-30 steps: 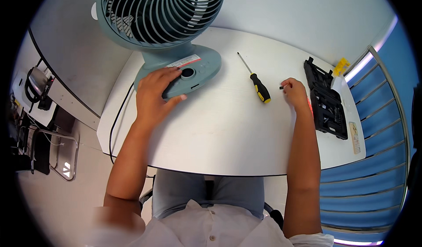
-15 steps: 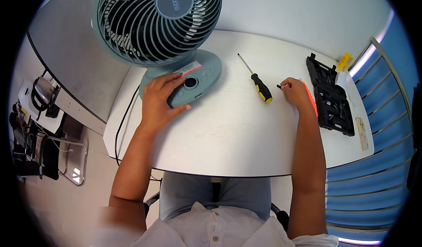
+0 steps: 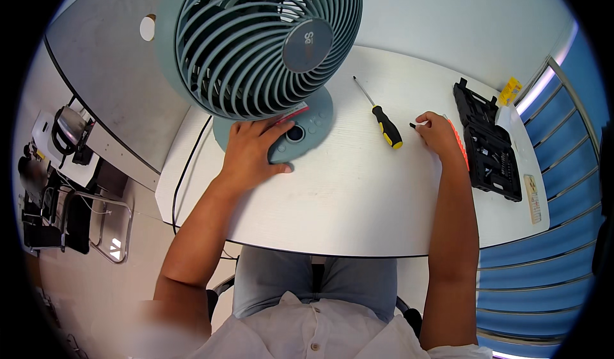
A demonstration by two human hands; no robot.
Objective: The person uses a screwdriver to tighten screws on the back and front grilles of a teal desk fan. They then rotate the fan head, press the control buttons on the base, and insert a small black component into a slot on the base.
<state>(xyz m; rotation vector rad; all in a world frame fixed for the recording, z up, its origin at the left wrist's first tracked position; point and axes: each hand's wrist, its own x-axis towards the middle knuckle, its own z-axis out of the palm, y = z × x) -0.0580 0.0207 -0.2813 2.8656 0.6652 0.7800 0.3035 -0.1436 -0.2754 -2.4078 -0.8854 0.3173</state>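
Observation:
A grey-green fan [image 3: 256,46] with a round grille stands on the left of the white table. My left hand [image 3: 249,151] grips its round base [image 3: 313,129], fingers over the top and thumb stretched along the front edge, beside a dark round knob [image 3: 295,133]. Some of those fingers are partly hidden below the fan head. Over the table's right side, my right hand [image 3: 438,135] pinches a small black piece [image 3: 413,125], too small to name. Left of that hand lies a black and yellow screwdriver [image 3: 387,129], its tip pointing away from me.
To the right, a black tool case [image 3: 489,157] lies unfolded, with an orange-red strip [image 3: 458,143] partly behind my right forearm. Beyond are a yellow item [image 3: 510,92] and a metal railing [image 3: 569,97]. A black cord [image 3: 192,161] runs over the table's left side.
The fan head has swung to the right, and its base has shifted slightly right and nearer along with my left hand. My right hand keeps its pinch on the small black piece.

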